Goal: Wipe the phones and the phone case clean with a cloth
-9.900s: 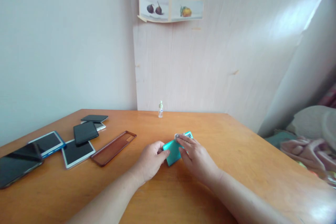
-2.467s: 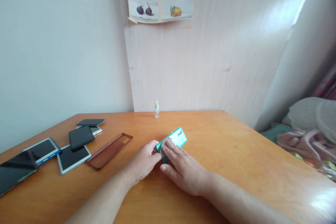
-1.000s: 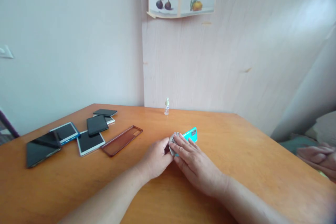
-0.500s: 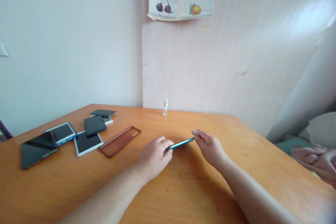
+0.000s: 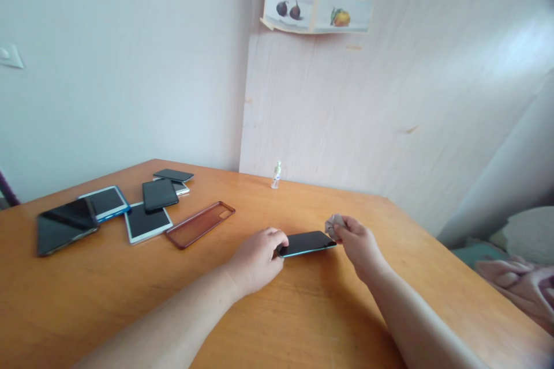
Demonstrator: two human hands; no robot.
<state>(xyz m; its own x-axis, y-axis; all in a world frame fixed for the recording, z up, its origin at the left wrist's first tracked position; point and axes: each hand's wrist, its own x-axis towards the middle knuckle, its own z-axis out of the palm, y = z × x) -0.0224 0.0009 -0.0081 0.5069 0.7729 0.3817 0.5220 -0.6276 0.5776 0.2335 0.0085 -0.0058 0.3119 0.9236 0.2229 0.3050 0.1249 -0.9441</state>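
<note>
My left hand (image 5: 262, 256) grips the left end of a smartphone (image 5: 306, 243) with a black screen and a teal edge. The phone is held a little above the table, its screen tilted up toward me. At its right end, my right hand (image 5: 357, 242) pinches a crumpled light grey cloth (image 5: 334, 226). The cloth is close to the phone's right corner; I cannot tell whether they touch. To the left of my left hand lies a reddish transparent phone case (image 5: 201, 225).
On the left of the wooden table (image 5: 142, 288) lie several phones and tablets, among them a black tablet (image 5: 67, 226), a blue-edged tablet (image 5: 106, 203), a white tablet (image 5: 148, 223) and a black phone (image 5: 160, 194). A small spray bottle (image 5: 276, 176) stands near the back edge.
The phone has turned from nearly edge-on to showing its screen. My right hand has come off its right end, and the cloth in it now shows more. The view has tilted slightly.
</note>
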